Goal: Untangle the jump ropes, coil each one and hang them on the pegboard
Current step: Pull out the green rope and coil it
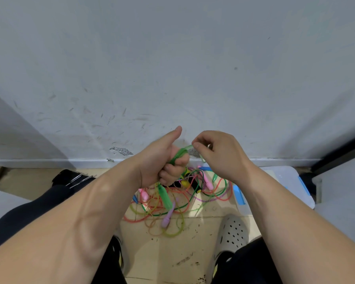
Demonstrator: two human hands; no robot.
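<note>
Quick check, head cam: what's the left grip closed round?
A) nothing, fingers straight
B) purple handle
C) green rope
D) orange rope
C: the left grip has its fingers curled round loops of the green rope with the thumb up, and the right grip pinches a strand of the same rope.
</note>
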